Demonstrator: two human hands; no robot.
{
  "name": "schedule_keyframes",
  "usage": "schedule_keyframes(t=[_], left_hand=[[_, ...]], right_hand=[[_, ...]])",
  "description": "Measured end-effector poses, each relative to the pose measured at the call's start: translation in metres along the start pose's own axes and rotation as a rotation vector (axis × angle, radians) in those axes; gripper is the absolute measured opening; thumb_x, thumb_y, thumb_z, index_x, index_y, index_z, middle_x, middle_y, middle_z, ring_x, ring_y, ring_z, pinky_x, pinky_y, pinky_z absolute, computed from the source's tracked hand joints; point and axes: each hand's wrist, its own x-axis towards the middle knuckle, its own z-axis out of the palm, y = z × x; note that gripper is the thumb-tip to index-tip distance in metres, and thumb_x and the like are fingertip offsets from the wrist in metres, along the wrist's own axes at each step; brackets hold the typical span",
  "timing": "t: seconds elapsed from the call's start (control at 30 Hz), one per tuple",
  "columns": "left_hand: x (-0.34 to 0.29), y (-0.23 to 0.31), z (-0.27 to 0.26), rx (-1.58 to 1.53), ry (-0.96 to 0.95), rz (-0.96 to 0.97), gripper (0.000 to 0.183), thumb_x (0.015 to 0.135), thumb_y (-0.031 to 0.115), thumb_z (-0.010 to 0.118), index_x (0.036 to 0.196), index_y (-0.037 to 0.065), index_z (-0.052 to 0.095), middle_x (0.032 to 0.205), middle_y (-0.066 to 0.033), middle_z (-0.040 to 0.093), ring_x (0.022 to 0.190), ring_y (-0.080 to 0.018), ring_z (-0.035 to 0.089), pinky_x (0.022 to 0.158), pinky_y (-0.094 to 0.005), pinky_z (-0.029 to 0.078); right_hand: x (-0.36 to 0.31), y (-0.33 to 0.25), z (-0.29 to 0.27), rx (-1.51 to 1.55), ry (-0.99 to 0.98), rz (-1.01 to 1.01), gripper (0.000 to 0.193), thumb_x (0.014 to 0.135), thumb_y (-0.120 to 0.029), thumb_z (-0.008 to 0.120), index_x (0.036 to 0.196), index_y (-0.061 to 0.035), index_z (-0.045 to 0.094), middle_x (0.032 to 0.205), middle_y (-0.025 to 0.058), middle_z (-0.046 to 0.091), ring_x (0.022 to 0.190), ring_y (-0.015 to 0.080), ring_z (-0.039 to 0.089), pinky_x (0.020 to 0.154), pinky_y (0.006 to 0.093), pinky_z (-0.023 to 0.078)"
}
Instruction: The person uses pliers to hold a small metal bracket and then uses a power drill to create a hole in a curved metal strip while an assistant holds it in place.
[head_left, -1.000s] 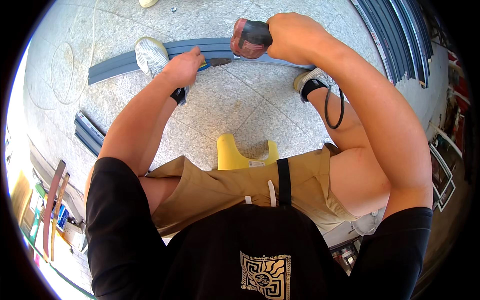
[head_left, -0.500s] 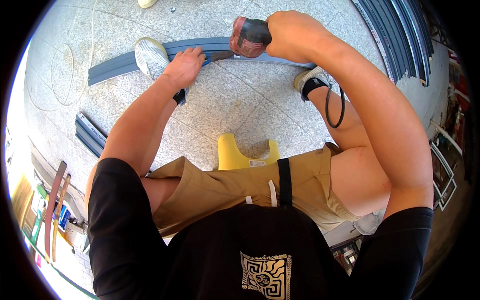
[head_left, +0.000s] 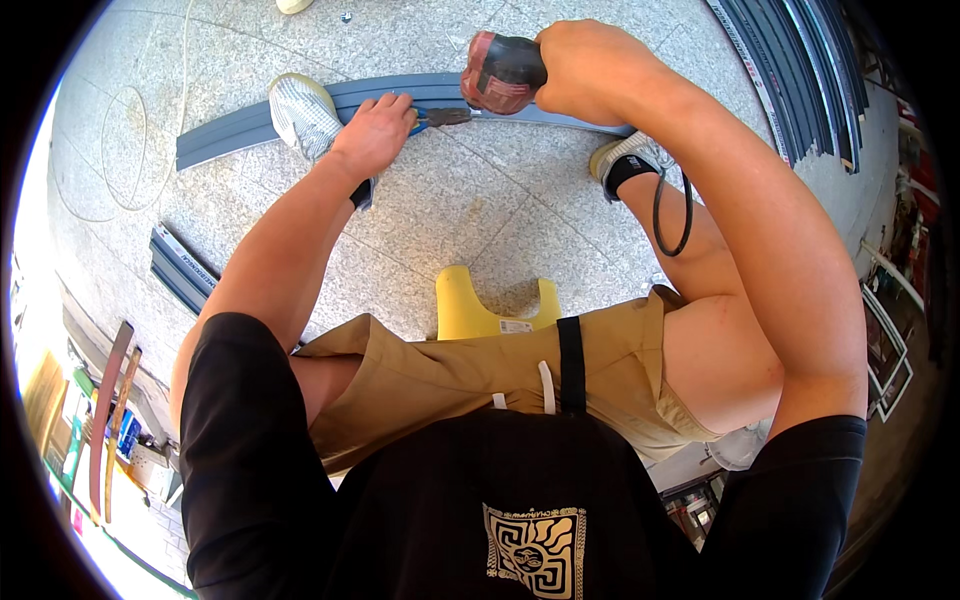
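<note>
My left hand is closed round the blue handles of a pair of pliers, whose dark jaws point right, toward the drill's front end. In my right hand is a red and black power drill, gripped by its handle. The drill hangs over a long grey profile lying across the floor; its tip and bit are mostly hidden. My left shoe rests on the profile, and my right shoe is by its right end. Whatever the jaws grip is too small to make out.
A yellow stool shows beneath me. Several dark profiles lie stacked at the far right, and shorter grey ones at the left. A pale cable loops on the floor. White frames stand at the right.
The pliers have turned slightly, with their jaws now lower and closer to level. My left hand has shifted a little to the right. The drill is almost where it was.
</note>
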Motion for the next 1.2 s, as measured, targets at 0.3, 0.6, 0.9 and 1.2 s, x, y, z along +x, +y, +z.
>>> schedule_keyframes(t=[0.3,0.6,0.9,1.2], left_hand=[[0.005,0.001,0.002,0.000,0.027,-0.012,0.028,0.098,0.012,0.055,0.122,0.005,0.066,0.128,-0.0097,0.060,0.124,-0.0264,0.057,0.104,-0.0400,0.048],[0.006,-0.003,0.010,-0.105,0.156,0.000,0.029,0.096,0.007,0.055,0.124,0.002,0.059,0.124,-0.0138,0.062,0.120,-0.0312,0.060,0.108,-0.0415,0.050],[0.009,0.003,0.012,-0.116,0.161,-0.079,0.040,0.092,0.003,0.058,0.132,0.001,0.058,0.116,-0.0147,0.061,0.119,-0.0324,0.061,0.103,-0.0446,0.052],[0.015,0.003,0.006,-0.023,0.015,-0.185,0.045,0.090,0.004,0.068,0.134,0.013,0.060,0.115,-0.0106,0.062,0.113,-0.0300,0.066,0.094,-0.0430,0.053]], right_hand=[[0.001,0.003,0.002,0.021,0.002,-0.009,0.029,0.082,-0.018,0.067,0.102,-0.0022,0.081,0.099,0.0207,0.079,0.092,0.0388,0.077,0.083,0.0476,0.062],[0.003,0.003,0.002,0.020,0.000,-0.010,0.029,0.081,-0.018,0.067,0.102,-0.0019,0.081,0.099,0.0213,0.079,0.092,0.0396,0.077,0.083,0.0476,0.062],[0.004,0.005,0.002,0.030,-0.004,-0.009,0.029,0.081,-0.017,0.068,0.101,-0.0014,0.081,0.099,0.0216,0.079,0.092,0.0393,0.077,0.082,0.0483,0.062],[0.003,0.008,0.005,0.034,0.014,-0.019,0.028,0.080,-0.016,0.068,0.100,-0.0008,0.081,0.097,0.0218,0.079,0.091,0.0394,0.077,0.081,0.0481,0.062]])
